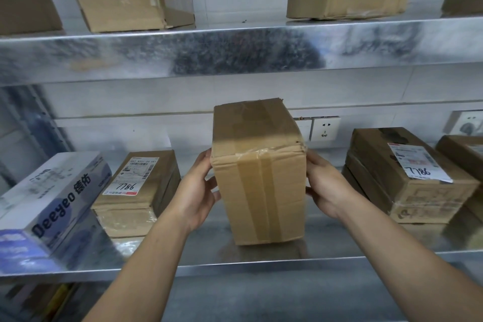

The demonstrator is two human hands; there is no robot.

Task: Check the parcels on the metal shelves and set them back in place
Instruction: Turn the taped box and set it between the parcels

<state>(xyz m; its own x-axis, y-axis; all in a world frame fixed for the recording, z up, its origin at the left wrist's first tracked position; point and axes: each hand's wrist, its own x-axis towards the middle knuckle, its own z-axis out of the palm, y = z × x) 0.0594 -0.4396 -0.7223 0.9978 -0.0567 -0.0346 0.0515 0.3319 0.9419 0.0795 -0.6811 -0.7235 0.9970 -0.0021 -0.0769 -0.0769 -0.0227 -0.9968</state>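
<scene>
Tall taped parcel [258,172] is standing mid-shelf, blocking the centre. Left hand [194,191] and right hand [328,185] are gripping its sides, filling the gaps there. Left labelled parcel [141,183] is crowding one flank, right labelled parcel [407,175] the other. Bare strip is lying open along the metal shelf [339,243] front edge. Upper shelf [235,52] is capping headroom overhead.

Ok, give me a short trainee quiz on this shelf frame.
1. True or false: only one hand holds the tall brown taped cardboard parcel.
2. What number is handwritten on the flat brown labelled parcel left of it? A 7786, B 4512, C 9030.
3. Fill in: the white-and-blue printed box on the metal shelf reads "____".
Key: 1 false, the left hand and right hand both grip it; 2 A; 3 Deeyeo.
</scene>
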